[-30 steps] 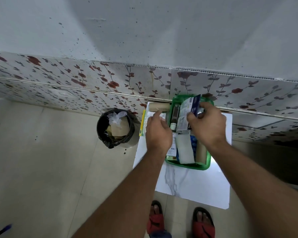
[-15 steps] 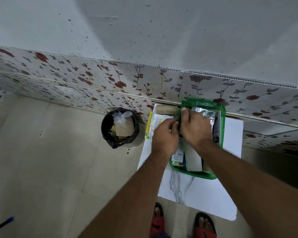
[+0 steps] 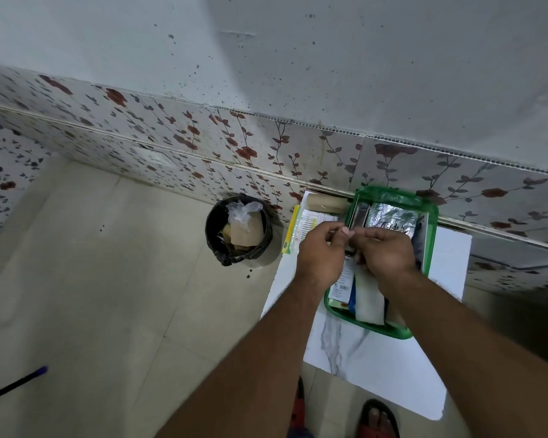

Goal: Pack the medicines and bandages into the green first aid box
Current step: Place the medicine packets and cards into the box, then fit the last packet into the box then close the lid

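Observation:
The green first aid box (image 3: 431, 238) lies on a white marble board against the wall. It holds a silver foil pack (image 3: 393, 218), a dark narrow pack (image 3: 358, 213), a white bandage pad (image 3: 369, 303) and a printed medicine carton (image 3: 340, 284). My left hand (image 3: 321, 257) and my right hand (image 3: 386, 256) meet over the box's left side, fingers curled and fingertips pinched together. Whatever is between them is hidden. Outside the box, to its left, lie a brown roll (image 3: 326, 202) and a white packet with a yellow edge (image 3: 299, 229).
A black bin (image 3: 238, 230) with paper and plastic stands on the floor left of the marble board (image 3: 377, 358). The flower-patterned tile wall runs right behind the box. A dark stick with a blue tip (image 3: 13, 385) lies at the lower left. My sandalled feet (image 3: 378, 418) are below the board.
A second ago my right hand held a white and blue carton over the box. It no longer holds that carton. Both hands then came together at the box's left side and stay there.

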